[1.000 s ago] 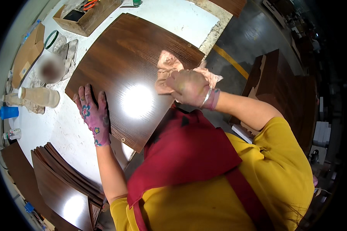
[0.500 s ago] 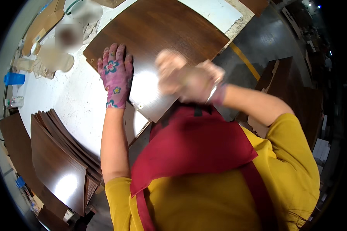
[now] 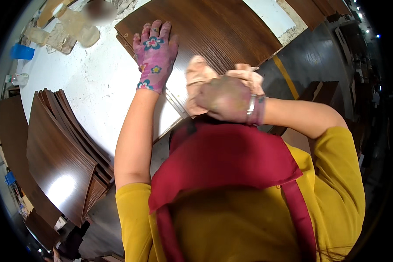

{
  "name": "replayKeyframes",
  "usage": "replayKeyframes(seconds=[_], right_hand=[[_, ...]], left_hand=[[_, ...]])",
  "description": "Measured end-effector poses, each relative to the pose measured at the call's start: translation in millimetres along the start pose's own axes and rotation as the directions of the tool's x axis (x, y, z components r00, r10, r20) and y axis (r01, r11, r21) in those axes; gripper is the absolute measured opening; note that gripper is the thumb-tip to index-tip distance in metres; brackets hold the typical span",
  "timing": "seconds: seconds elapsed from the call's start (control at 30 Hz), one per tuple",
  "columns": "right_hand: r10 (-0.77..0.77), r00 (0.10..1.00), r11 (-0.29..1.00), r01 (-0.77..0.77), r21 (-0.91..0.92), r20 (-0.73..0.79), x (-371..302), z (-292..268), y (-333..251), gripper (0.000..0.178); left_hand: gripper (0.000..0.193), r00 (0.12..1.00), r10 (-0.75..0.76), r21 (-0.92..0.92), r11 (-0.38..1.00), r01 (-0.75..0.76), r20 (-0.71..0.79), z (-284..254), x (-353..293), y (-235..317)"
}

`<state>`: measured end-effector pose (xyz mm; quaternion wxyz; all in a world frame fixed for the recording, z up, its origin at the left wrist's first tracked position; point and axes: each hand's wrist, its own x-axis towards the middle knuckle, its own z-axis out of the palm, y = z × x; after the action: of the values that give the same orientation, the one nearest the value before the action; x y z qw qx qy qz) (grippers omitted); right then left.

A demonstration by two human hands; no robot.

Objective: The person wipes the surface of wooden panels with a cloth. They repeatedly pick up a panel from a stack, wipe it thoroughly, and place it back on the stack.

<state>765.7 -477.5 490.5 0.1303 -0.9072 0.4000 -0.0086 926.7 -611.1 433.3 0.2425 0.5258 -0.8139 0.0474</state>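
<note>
A dark brown wood-grained panel (image 3: 214,32) lies on the white worktable (image 3: 81,83) in front of me, its near part catching bright glare. My left hand (image 3: 155,56), in a pink glove with flower prints, rests flat on the panel's left side with fingers stretched out. Wrapped round a crumpled peach-coloured cloth (image 3: 199,72) is my right hand (image 3: 226,98), in a stained purple glove. It is at the panel's near edge, close to my dark red apron. Folds of the cloth stick out on both sides of the fist, and its underside is hidden.
Several curved brown panels (image 3: 59,148) stand stacked at the left. A cloudy plastic jug (image 3: 81,28), a crumpled rag (image 3: 61,38), a blue cup (image 3: 22,52) and a small bottle (image 3: 19,79) sit at the table's far left. Brown boards (image 3: 321,94) stand right, past a yellow floor line (image 3: 286,78).
The whole view has shifted, so the panel and left hand sit higher and further right in the picture. My right hand, blurred by motion before, shows sharply now, still gripping the cloth.
</note>
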Motion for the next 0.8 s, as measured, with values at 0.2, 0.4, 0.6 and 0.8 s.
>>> replayKeyframes(seconds=[0.2,0.4,0.6,0.8], right_hand=[[-0.128,0.984,0.980,0.146,0.137,-0.127,-0.9,9.1,4.0,0.010],[0.087,0.990,0.986,-0.101,0.133,0.111,16.7,7.5,-8.9,0.013],[0.408,0.820,0.913,-0.359,0.195,-0.402,-76.4,5.4,74.5,0.025],[0.351,0.878,0.928,-0.280,0.247,-0.326,-50.7,10.5,41.2,0.014]], left_hand=[[0.048,0.998,-0.009,0.055,0.998,0.005,0.065,10.7,4.2,-4.9],[0.047,0.999,-0.001,0.029,1.000,0.000,0.051,3.4,1.5,-2.3],[0.047,0.990,-0.022,0.077,0.997,0.012,0.139,0.6,7.1,-1.9],[0.048,0.991,0.005,0.117,0.993,-0.021,0.137,-1.0,3.9,2.5]])
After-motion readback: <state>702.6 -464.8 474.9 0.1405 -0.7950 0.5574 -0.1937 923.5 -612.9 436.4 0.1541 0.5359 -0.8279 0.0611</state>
